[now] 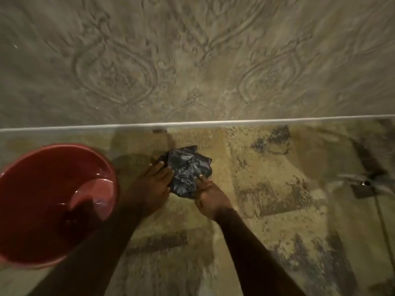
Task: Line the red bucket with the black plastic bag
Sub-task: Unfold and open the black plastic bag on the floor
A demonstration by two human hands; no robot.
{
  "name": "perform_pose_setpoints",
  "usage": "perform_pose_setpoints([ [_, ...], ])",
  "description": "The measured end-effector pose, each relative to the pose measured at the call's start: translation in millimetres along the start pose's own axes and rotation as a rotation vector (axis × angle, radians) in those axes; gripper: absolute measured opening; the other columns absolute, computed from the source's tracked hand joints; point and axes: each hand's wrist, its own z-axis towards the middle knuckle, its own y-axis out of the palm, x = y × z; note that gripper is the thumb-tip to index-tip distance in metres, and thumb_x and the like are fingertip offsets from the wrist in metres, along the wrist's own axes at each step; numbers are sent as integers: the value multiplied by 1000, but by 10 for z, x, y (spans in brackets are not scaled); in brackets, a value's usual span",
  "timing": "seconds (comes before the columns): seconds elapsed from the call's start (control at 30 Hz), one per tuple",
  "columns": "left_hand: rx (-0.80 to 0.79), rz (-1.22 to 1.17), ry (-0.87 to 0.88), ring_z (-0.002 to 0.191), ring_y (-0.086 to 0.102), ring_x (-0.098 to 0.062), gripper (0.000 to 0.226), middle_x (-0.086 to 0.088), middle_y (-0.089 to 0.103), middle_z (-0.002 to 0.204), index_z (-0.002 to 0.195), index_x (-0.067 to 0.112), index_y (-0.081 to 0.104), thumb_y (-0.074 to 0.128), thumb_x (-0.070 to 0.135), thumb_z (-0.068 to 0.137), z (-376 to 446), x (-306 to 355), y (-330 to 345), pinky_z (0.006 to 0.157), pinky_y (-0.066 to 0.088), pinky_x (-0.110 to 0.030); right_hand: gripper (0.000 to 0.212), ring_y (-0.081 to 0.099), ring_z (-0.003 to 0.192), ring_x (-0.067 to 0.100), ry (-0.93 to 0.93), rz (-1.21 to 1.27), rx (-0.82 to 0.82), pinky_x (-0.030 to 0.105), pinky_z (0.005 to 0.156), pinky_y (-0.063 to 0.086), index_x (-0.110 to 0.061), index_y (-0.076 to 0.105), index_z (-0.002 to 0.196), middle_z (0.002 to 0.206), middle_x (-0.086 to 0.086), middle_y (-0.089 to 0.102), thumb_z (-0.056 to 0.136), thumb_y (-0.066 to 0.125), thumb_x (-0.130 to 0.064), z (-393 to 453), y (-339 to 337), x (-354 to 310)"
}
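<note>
Red bucket [49, 201] cut off at left edge; whole pic blurry.

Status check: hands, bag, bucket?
Left hand and right hand both gripping crumpled black bag, still bunched. Red bucket unlined, open, left of hands. Nothing in the way.

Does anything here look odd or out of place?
Nothing is spilled or broken. The black plastic bag is a crumpled wad between both hands, outside the red bucket, which has no liner yet.
</note>
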Motion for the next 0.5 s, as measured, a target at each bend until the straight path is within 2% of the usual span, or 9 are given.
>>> perform_pose_setpoints([
  [0.07,-114,-56,-22,151,30,-32,62,-10,41,159,152,11,40,43,35,94,55,9,341,123,22,-50,57,0,159,32,6,-45,-71,45,129,4,-10,41,153,171,13,3,102,40,-36,172,244,-60],
  [0.1,-168,-54,-17,156,15,-30,66,-8,26,166,157,13,26,40,37,98,74,20,513,126,11,-48,58,-2,158,33,15,-59,-98,48,128,5,-10,39,153,171,14,0,102,41,-36,253,371,-76],
  [0.17,-218,-43,-18,157,2,-27,68,-6,12,169,160,15,14,35,39,100,115,53,727,127,1,-46,57,-5,158,34,41,-58,-114,50,128,4,-11,38,154,171,14,-3,102,43,-33,377,564,-92],
  [0.3,-261,-19,-30,157,2,-26,65,-6,10,170,159,16,16,36,38,101,120,67,988,127,4,-48,59,-1,159,31,68,-116,-101,49,129,4,-6,36,154,172,11,6,100,49,-25,521,828,-69],
  [0.43,-293,-38,-38,157,4,-27,58,-7,13,169,157,16,24,30,38,103,-1,43,1141,126,8,-49,58,2,159,29,55,-151,-130,47,129,4,-7,38,154,171,9,13,99,48,-23,576,952,-58],
  [0.5,-308,-40,-41,157,4,-27,59,-8,14,169,157,16,24,32,37,102,-67,30,1160,126,8,-48,59,9,158,29,50,-119,-88,46,129,7,-6,37,153,169,9,22,98,47,-23,572,924,-57],
])
